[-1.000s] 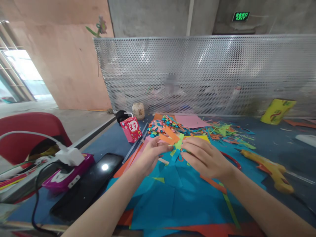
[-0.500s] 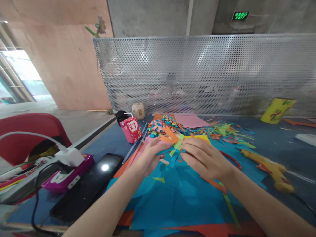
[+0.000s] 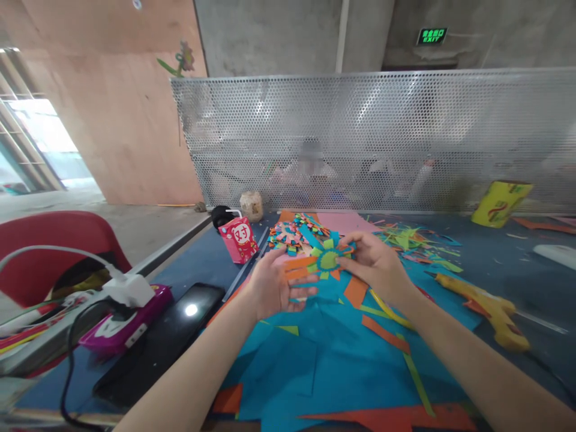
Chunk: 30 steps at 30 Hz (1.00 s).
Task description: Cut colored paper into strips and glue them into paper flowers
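A flower made of coloured paper strips (image 3: 328, 259), with a green centre, a blue ring and orange, blue and green strips around it, is raised above the blue paper sheets (image 3: 342, 354). My right hand (image 3: 375, 264) pinches its right side between thumb and fingers. Beside its left edge, my left hand (image 3: 276, 288) is open, palm turned up and fingers spread, near the orange strips. Whether those strips touch the left fingers, I cannot tell. An orange paper piece (image 3: 355, 291) lies just under the flower.
Behind my hands are small multicoloured paper flowers (image 3: 288, 233) and a heap of cut scraps (image 3: 407, 237). A yellow glue gun (image 3: 483, 306) lies at right. To the left are a red drink carton (image 3: 240, 240), a black phone (image 3: 157, 342) and a purple power strip (image 3: 126, 324). A perforated metal screen (image 3: 360, 138) closes the back.
My left hand has opened and turned palm up, away from the work. My right hand has lifted the paper flower and tilted it so its face shows.
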### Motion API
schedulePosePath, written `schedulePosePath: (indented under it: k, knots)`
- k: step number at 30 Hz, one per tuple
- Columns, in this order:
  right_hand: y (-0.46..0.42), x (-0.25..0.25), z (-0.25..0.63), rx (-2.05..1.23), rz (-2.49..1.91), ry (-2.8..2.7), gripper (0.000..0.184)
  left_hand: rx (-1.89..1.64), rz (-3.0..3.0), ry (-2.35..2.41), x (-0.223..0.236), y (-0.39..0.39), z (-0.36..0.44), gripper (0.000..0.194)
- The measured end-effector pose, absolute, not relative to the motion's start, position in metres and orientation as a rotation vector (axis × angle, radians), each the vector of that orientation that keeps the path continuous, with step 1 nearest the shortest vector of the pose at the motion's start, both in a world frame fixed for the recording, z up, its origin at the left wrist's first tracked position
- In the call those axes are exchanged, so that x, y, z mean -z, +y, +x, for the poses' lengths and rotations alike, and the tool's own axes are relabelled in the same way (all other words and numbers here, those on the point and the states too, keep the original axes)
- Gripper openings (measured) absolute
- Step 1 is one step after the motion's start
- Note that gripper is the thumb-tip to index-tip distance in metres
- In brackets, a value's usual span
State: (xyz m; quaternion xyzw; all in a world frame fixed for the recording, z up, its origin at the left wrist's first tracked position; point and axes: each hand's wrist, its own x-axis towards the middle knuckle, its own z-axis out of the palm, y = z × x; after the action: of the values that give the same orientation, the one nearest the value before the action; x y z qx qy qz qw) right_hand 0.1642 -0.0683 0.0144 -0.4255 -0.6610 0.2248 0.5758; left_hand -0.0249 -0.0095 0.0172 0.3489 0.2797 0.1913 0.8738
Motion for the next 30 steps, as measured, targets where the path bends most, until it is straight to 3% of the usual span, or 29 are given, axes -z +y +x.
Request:
schedulePosePath:
  k: [3, 6, 14, 17, 23, 30]
  knots:
    - [-0.066, -0.016, 0.164, -0.887, -0.959, -1.364, 0.022, -0.147, 0.76, 0.492, -0.015, -0.01, -0.026, 0.054]
    - [-0.066, -0.015, 0.162, -1.034, -0.929, -1.309, 0.027, -0.067, 0.788, 0.445, -0.012, -0.011, -0.026, 0.048]
    - [-0.066, -0.014, 0.162, -0.831, -0.919, -1.573, 0.031, -0.2, 0.848, 0.453, -0.005, -0.012, -0.027, 0.023]
    - [-0.071, -0.019, 0.162, -0.778, -0.891, -1.681, 0.023, -0.249, 0.883, 0.507, -0.008, -0.015, -0.024, 0.015]
    - [-0.076, -0.025, 0.162, -0.451, -1.089, -1.593, 0.012, -0.652, 0.986, 0.587, -0.01, -0.017, -0.017, 0.04]
    - [-0.078, -0.023, 0.156, -0.694, -1.357, -1.555, 0.021, -1.126, 1.181, 0.619, -0.008, -0.012, -0.011, 0.053]
